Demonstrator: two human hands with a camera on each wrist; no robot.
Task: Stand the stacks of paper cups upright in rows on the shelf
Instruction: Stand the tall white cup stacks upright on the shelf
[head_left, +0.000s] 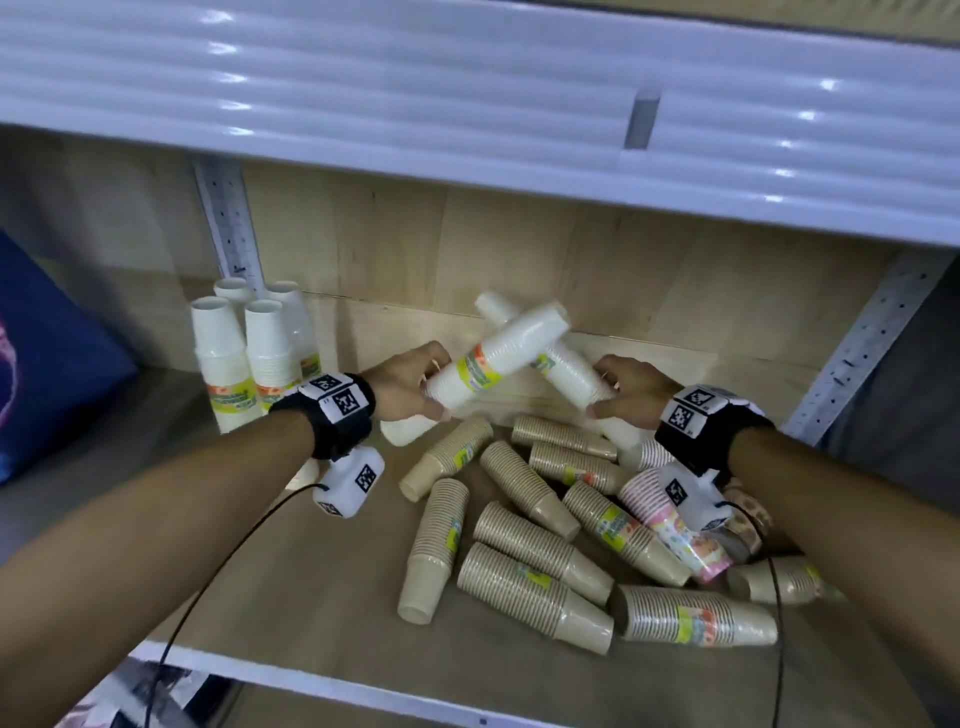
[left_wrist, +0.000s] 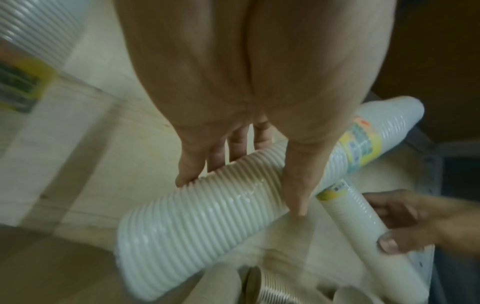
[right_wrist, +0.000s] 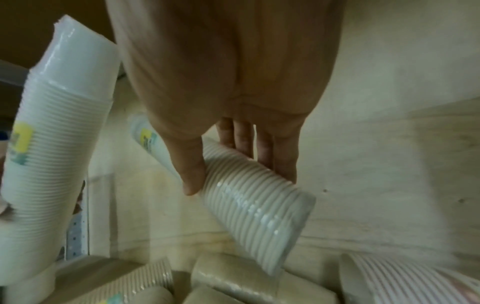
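My left hand (head_left: 415, 387) grips a white cup stack (head_left: 498, 358) near its wide end, holding it tilted above the wooden shelf (head_left: 322, 587); in the left wrist view the thumb and fingers (left_wrist: 187, 174) wrap that white cup stack (left_wrist: 207, 216). My right hand (head_left: 618, 392) grips a second white stack (head_left: 561, 369) that crosses behind the first; the right wrist view shows my right hand's fingers (right_wrist: 192, 176) curled round this second white stack (right_wrist: 249, 201). Several white stacks (head_left: 244, 358) stand upright at the back left.
Several brown cup stacks (head_left: 524, 566) lie in a heap on the shelf's right half, with a pink patterned stack (head_left: 670, 525) among them. A white upper shelf (head_left: 467, 104) overhangs. Metal uprights (head_left: 231, 223) flank the bay. A blue object (head_left: 47, 358) sits at far left.
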